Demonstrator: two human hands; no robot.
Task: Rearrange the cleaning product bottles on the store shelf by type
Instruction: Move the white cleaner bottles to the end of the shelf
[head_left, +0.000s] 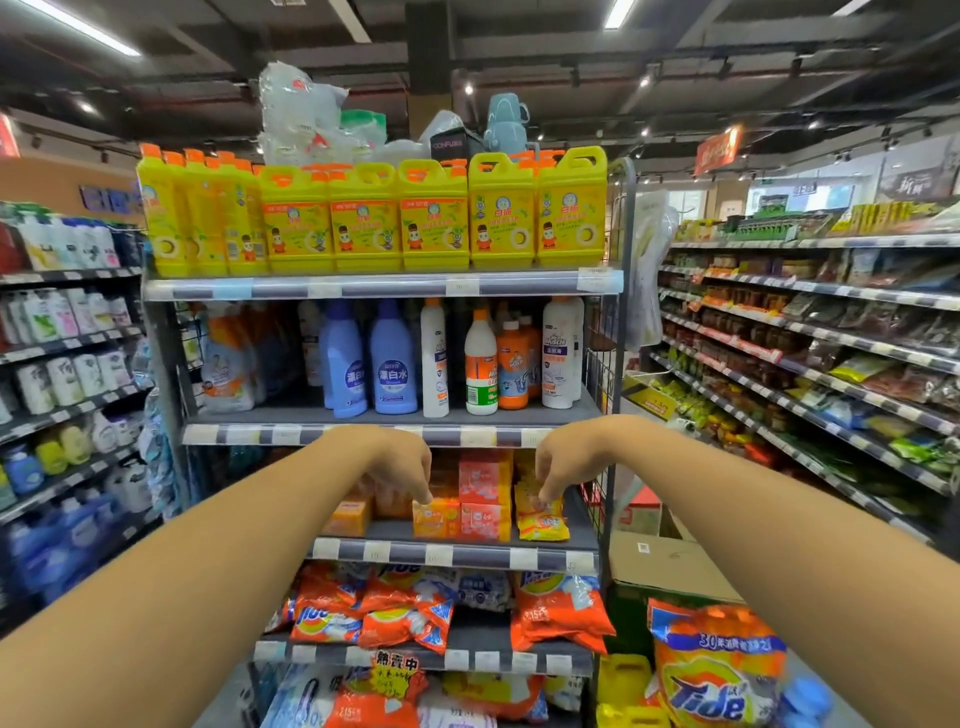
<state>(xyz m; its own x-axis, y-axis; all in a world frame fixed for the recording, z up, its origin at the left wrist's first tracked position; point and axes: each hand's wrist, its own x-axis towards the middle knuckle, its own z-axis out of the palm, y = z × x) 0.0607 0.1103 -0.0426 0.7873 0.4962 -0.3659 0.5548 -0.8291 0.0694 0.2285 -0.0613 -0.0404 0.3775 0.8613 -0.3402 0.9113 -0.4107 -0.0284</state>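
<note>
Forearms: the left forearm (208, 545) and right forearm (753, 519), both bare, come in from the bottom corners toward the middle of the shelf rack (384, 287).
Left grip (402, 467): in front of the third shelf down, wrist bent and fingers drooping. The tips are at the top edge of an orange soap pack (435, 519); I cannot tell whether they pinch it or only touch it.
Right grip (566, 465): level with the left one, fingers pointing down onto the top of a yellow soap pack (540, 525). The thumb is hidden, so I cannot tell whether this is pinching or plain touching.
Between the grips: stacked red soap packs (485, 499).
Bottles: upright in a row on the shelf just above both grips, touched by neither. From the left they are two blue bottles (393, 358) side by side, a tall white bottle (434, 358), a white bottle with an orange cap (481, 364), an orange bottle (513, 364) and a wide white bottle (561, 353) at the right end.
Left end of that shelf: an orange-and-white pouch (228, 358).
Top shelf: yellow jugs (363, 218) with orange caps, lined across the full width.
Lower shelves: orange detergent bags (561, 608), lying loosely.
Lower right: a Tide bag (722, 680) in front of a cardboard box (670, 566).
</note>
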